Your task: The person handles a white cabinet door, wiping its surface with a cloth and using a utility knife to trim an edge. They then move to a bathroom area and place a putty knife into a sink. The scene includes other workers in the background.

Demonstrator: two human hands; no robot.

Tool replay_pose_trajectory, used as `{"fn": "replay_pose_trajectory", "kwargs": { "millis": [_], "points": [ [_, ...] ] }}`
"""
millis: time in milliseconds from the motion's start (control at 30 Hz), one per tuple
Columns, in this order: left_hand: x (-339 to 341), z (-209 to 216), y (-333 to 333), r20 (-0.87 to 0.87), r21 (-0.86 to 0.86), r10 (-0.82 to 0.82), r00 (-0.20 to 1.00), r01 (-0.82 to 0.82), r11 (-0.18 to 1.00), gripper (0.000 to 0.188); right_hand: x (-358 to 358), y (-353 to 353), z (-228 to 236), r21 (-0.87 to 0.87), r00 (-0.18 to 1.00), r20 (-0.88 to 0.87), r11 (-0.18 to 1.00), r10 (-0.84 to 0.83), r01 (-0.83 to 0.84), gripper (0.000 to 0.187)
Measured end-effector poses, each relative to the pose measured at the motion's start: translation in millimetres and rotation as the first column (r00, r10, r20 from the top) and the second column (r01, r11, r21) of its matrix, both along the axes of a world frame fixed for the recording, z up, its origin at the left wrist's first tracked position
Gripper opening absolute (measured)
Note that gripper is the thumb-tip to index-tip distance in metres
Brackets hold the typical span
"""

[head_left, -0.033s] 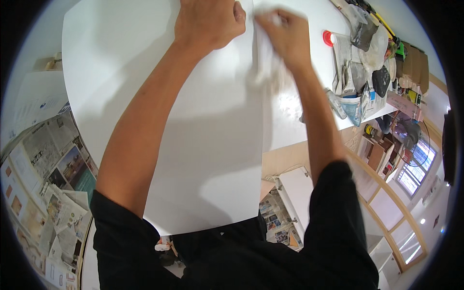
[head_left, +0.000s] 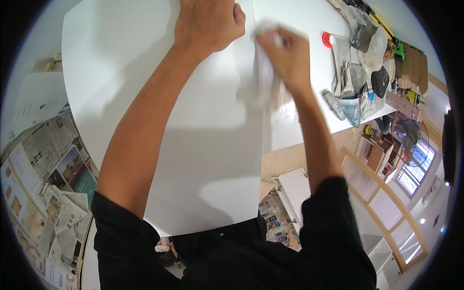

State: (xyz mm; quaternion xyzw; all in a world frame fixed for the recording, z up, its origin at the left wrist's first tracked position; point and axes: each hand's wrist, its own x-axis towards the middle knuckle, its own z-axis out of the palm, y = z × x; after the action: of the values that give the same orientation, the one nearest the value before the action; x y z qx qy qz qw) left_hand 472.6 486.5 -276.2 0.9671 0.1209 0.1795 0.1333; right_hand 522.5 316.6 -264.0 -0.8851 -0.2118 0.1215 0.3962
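A large white board or sheet [head_left: 208, 150] lies in front of me and reaches back to my body. My left hand [head_left: 210, 24] rests on its far part, thumb tucked near the palm; the other fingers are hidden past the top of the view. Just beyond the board's right edge, my right hand [head_left: 290, 53] is closed in a pinch. Between and below its fingers shows a whitish, cloth-like thing [head_left: 273, 89], smeared by motion, close to that edge. Its exact kind is not clear.
A white table [head_left: 285, 130] extends right of the board. On it are a red round lid-like piece [head_left: 327, 39], folded newspaper [head_left: 342, 63], a grey tube-like item [head_left: 333, 105] and a dark lump [head_left: 380, 81]. Newspapers [head_left: 67, 208] cover the lower left. A fan [head_left: 411, 137] stands far right.
My right hand has moved slightly toward me along the board's edge, with the whitish thing still in it. My left hand has stayed nearly in place.
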Motion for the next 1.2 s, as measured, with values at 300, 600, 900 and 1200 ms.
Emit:
{"fn": "replay_pose_trajectory", "kwargs": {
  "millis": [300,600,900,1200],
  "points": [
    [6,-6,2,0.07,0.015,0.015,0.997,-0.016,1.0,0.049,56,40,0,0.109,0.998,-0.048,0.993,-0.032,0.037,0.025],
    [-1,-3,7,0.027,-0.061,0.009,1.0,-0.007,0.998,0.057,91,75,-17,0.142,0.99,0.138,0.989,0.024,-0.044,0.026],
    [0,0,7,0.006,-0.078,-0.009,1.0,0.01,0.997,0.051,131,103,-16,0.147,0.997,-0.058,0.987,-0.049,0.057,0.028],
    [3,2,4,0.031,-0.098,-0.021,0.999,0.024,0.995,0.05,144,116,-11,0.18,0.992,-0.04,0.975,-0.124,0.129,0.029]
  ]
}}
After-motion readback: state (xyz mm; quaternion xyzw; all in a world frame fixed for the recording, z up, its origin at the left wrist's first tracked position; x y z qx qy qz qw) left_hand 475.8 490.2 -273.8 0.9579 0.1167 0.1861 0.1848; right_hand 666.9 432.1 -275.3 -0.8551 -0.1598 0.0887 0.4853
